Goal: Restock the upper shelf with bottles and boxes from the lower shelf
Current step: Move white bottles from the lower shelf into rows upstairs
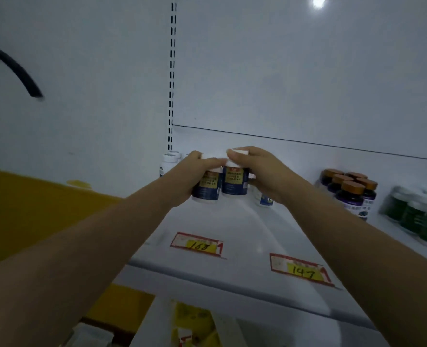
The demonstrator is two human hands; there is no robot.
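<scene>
Bare forearms (82, 246); left hand (186, 177), right hand (266, 174) around smooth cylindrical white-capped bottles (235, 182).

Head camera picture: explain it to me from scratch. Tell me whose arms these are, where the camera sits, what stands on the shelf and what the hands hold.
There is no machine here. A person wears one wide-angle camera on the head, so you look forward and down along their bare arms. The left hand grips a dark blue bottle with a yellow label. The right hand grips a matching bottle right beside it, over the white shelf. Whether the two already stand on the shelf, I cannot tell. Further right stand brown-capped bottles and green bottles. A 168 price tag and a 147 price tag sit near the shelf's front.
</scene>
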